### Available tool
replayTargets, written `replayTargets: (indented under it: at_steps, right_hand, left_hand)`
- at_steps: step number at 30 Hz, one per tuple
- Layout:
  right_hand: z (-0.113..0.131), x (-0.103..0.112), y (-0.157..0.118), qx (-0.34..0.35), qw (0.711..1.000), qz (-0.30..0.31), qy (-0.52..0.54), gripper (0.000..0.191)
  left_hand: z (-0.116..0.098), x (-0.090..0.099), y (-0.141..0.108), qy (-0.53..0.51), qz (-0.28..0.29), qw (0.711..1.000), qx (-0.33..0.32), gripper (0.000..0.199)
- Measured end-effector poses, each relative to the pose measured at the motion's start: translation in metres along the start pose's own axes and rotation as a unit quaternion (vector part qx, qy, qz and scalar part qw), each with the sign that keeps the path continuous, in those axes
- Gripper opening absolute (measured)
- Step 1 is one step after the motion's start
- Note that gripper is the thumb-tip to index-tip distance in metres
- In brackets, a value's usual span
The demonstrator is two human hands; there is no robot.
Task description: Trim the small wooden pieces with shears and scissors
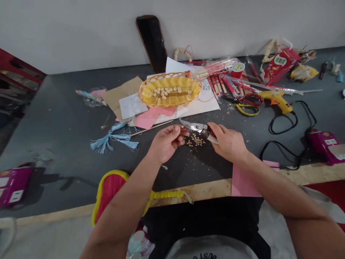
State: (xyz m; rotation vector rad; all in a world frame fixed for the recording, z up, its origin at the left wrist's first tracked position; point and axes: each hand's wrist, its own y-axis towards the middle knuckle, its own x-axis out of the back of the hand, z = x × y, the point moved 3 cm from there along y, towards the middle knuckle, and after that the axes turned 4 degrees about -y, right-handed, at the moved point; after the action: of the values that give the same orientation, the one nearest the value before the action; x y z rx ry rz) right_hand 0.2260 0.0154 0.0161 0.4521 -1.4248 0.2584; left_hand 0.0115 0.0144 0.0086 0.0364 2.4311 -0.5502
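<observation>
Gripping the pruning shears (199, 127) just right of the centre of the frame, the right hand (229, 143) is closing its fingers around the handles, and the curved blade is pointing to the left. The left hand (168, 142), at the centre of the frame, is pinching a small pale piece (182, 127) between thumb and forefinger near the blade, while its other fingers are curling loosely inward. A scatter of tan bits (196, 140) is lying between the two hands on the dark tabletop (67, 108).

Above the hands, in the upper middle, a yellow woven basket (169, 99) is holding a cluster of small pale pieces (164, 92) and is resting on papers. A dark phone (152, 43) is leaning against the wall behind it. A blue tassel (110, 138) is lying left of the left hand, with a thin stick (152, 127) running from near it toward the centre.

Right of the basket, scissors (249, 104) with red and yellow handles are lying beside a yellow glue gun (277, 100). A red carton (281, 64) is leaning in the upper right. At the lower left, a red and yellow item (111, 187) is sitting partly behind the left forearm.
</observation>
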Motion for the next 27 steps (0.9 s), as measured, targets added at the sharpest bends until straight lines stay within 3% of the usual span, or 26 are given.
replayTargets:
  at_steps: [6,12,15,23,27]
  right_hand:
    - [0.005,0.004,0.0,0.037,0.999,-0.027,-0.008,0.045]
    - [0.008,0.006,-0.001,0.038,0.999,-0.016,-0.001,0.018]
    - [0.008,0.004,-0.001,0.048,0.999,-0.013,0.014,0.014]
    - [-0.008,-0.002,0.004,-0.003,0.978,-0.022,0.209,0.024]
    - [-0.017,0.002,0.006,-0.082,0.945,-0.012,0.318,0.012]
  left_hand:
    - [0.001,-0.001,0.0,0.013,0.007,1.0,-0.008,0.025]
    - [-0.001,-0.003,-0.002,-0.001,0.013,1.0,-0.018,0.025]
    - [-0.003,-0.005,-0.002,0.006,0.028,0.999,-0.031,0.026]
    - [-0.003,-0.006,-0.002,0.021,0.033,0.998,-0.046,0.025]
    - [-0.003,-0.006,-0.002,0.024,0.035,0.998,-0.042,0.024]
